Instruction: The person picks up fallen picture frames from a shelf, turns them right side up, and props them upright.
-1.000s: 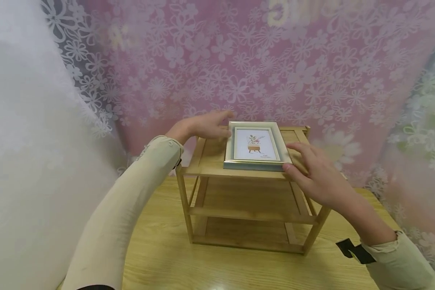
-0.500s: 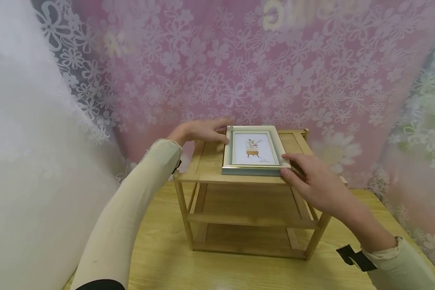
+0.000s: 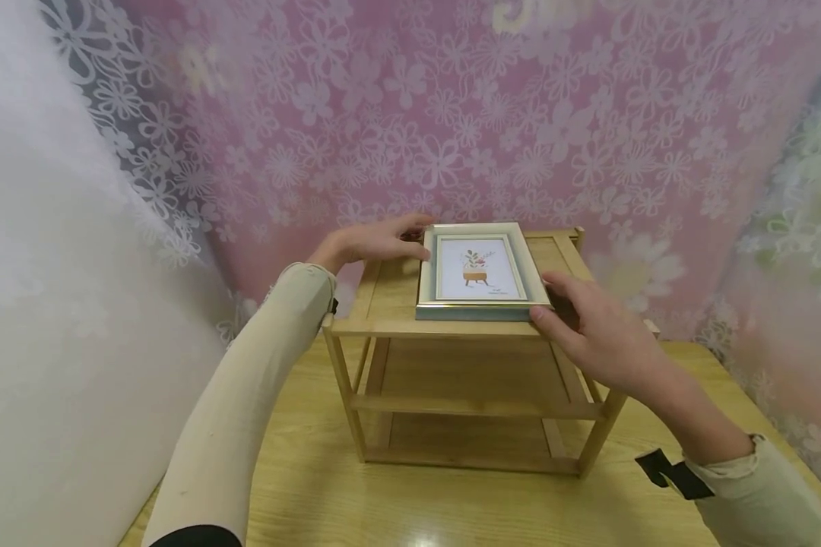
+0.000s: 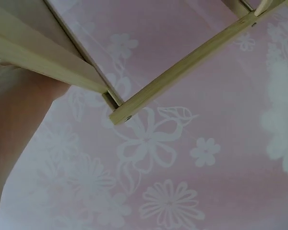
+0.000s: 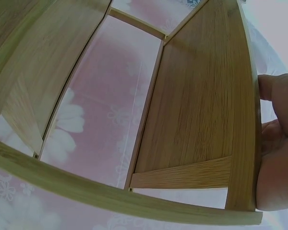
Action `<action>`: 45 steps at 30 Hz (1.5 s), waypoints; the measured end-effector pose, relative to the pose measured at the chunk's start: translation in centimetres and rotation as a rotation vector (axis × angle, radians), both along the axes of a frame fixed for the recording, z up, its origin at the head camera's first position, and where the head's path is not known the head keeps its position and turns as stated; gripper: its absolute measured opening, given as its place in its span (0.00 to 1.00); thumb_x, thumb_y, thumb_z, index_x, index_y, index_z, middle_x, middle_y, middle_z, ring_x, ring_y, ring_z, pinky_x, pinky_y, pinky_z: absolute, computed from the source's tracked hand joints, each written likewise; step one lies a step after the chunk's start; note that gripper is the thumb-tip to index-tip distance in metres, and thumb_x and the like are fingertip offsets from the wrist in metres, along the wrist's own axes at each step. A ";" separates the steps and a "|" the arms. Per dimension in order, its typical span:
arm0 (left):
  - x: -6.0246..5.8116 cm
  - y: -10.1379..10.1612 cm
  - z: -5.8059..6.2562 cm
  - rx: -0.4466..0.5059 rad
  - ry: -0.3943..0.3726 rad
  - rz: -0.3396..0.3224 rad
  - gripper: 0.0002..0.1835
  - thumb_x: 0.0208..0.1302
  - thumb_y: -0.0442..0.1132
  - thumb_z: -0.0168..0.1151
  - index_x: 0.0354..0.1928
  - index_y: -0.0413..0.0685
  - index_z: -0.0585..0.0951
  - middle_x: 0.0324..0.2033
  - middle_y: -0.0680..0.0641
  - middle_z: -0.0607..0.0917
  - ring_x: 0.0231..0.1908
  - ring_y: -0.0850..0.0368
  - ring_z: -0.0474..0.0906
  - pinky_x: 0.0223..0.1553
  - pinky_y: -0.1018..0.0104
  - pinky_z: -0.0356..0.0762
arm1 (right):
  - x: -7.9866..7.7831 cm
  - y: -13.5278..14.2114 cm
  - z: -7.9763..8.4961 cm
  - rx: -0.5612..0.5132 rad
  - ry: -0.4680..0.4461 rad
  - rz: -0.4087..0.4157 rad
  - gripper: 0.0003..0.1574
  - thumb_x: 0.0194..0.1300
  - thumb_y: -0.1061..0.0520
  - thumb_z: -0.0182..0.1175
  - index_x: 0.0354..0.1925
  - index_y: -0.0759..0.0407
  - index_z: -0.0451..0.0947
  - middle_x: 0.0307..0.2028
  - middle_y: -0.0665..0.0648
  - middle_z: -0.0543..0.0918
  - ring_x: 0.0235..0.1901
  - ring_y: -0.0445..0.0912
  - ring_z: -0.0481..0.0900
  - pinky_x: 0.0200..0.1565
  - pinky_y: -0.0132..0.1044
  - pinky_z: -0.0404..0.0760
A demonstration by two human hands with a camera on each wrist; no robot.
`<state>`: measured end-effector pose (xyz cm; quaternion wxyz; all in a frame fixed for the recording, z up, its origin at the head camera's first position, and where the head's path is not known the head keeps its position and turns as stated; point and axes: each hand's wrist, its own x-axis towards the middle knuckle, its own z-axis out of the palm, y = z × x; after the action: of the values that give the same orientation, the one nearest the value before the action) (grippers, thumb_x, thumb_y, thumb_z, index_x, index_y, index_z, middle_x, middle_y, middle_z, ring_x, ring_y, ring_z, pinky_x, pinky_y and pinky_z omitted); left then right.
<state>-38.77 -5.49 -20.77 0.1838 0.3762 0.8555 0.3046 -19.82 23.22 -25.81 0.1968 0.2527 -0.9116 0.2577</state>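
Observation:
A picture frame (image 3: 477,271), pale with a gold-coloured front edge and a potted-plant print, lies face up on the top tier of a wooden shelf rack (image 3: 393,304). My left hand (image 3: 376,239) is at its left side, thumb on that edge and the fairly straight index finger by the back corner. On the other side, my right hand (image 3: 598,327) holds the front right corner, thumb at the front edge and fingers bent along the right side, partly hidden. Both wrist views look up at the rack's underside, with parts of my left hand (image 4: 19,115) and right hand (image 5: 281,143) beside it.
The rack has a middle shelf (image 3: 479,372) and a bottom shelf (image 3: 465,441), and stands on a light wood-grain table (image 3: 410,509). Pink floral cloth (image 3: 438,114) hangs close behind; a white curtain (image 3: 75,304) hangs at the left.
The right index finger has shifted from over the frame's right rim to beside it. The left thumb has stayed near the left edge. The frame keeps about the same place on the rack.

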 end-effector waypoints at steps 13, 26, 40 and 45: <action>6.6 -0.1 3.4 -0.246 0.124 -0.089 0.12 0.69 0.47 0.50 0.46 0.52 0.79 0.32 0.52 0.74 0.33 0.61 0.67 0.37 0.66 0.67 | 0.3 -0.3 1.0 -0.109 -0.119 0.029 0.28 0.70 0.51 0.53 0.63 0.63 0.67 0.51 0.60 0.79 0.45 0.47 0.79 0.40 0.24 0.77; 11.2 1.3 1.4 -0.098 0.063 0.165 0.10 0.67 0.44 0.52 0.36 0.44 0.70 0.25 0.50 0.67 0.24 0.59 0.60 0.27 0.67 0.60 | 0.6 -0.3 1.7 -0.131 -0.188 -0.109 0.32 0.71 0.47 0.51 0.66 0.63 0.64 0.59 0.67 0.74 0.57 0.57 0.73 0.47 0.33 0.77; 11.9 0.6 0.2 0.159 0.188 0.133 0.19 0.68 0.36 0.52 0.60 0.41 0.69 0.46 0.47 0.79 0.46 0.56 0.75 0.48 0.65 0.74 | -0.2 -0.9 2.5 -0.319 -0.279 -0.071 0.41 0.66 0.54 0.59 0.72 0.54 0.54 0.62 0.66 0.70 0.57 0.55 0.73 0.39 0.18 0.74; 12.1 0.3 -0.9 0.245 0.195 0.140 0.23 0.67 0.34 0.54 0.63 0.42 0.67 0.50 0.46 0.78 0.49 0.55 0.75 0.48 0.65 0.76 | -0.1 -1.2 2.1 -0.388 -0.270 -0.065 0.42 0.62 0.56 0.63 0.71 0.52 0.57 0.61 0.66 0.71 0.57 0.57 0.72 0.41 0.22 0.77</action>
<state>-26.69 -5.21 -21.66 0.0309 0.3629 0.8500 0.3807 -19.94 22.01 -23.73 0.1264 0.1438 -0.8707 0.4530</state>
